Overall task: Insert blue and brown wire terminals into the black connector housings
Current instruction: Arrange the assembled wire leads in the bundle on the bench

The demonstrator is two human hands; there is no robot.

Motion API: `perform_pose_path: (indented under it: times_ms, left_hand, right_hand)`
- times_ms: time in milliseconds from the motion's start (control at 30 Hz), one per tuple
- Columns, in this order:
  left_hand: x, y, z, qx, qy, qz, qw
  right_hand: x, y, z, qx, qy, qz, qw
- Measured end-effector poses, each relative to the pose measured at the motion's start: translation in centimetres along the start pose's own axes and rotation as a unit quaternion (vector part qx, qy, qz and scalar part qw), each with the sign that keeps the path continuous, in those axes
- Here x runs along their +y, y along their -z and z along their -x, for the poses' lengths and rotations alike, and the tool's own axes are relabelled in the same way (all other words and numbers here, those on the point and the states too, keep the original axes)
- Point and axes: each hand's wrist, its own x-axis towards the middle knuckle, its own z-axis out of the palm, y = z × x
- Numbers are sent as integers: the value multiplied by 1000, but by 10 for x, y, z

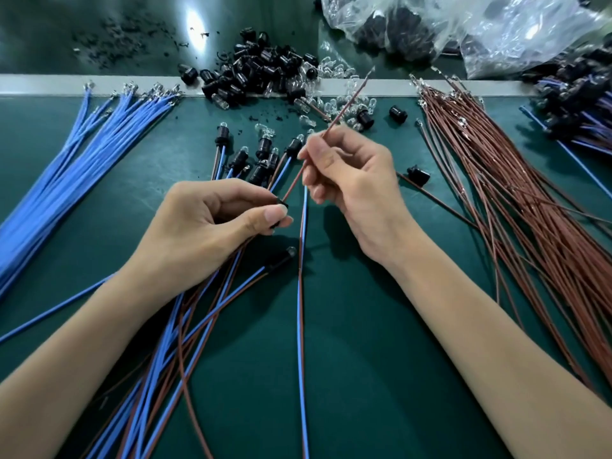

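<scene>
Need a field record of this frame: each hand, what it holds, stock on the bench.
left hand: pinches small black connector housing
right hand: pinches thin brown wire, metal tip pointing up and away
wire at housing: lower stretch reaches the housing; seated or not, cannot tell
blue wire bundle: left side of green mat
brown wire bundle: right side
pile of loose black housings: back centre, beside clear glass bulbs
</scene>
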Motion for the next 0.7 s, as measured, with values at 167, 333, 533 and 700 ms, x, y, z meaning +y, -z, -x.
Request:
perform_pose_path:
  times_ms: [167,333,533,700]
  left_hand:
    - [7,3,-4,3,-1,-24,1000]
    - [10,11,-3,39,-30,-125,991]
    - [-3,3,-6,70,-114,-230,964]
    - [-14,3,-6,82,-155,-334,926]
  right_hand:
    - [1,-1,3,-40,-9,54,998]
    - [-1,-4,6,-82,4,82,993]
    - [2,2,5,6,17,67,998]
    - [1,-4,7,11,7,260,966]
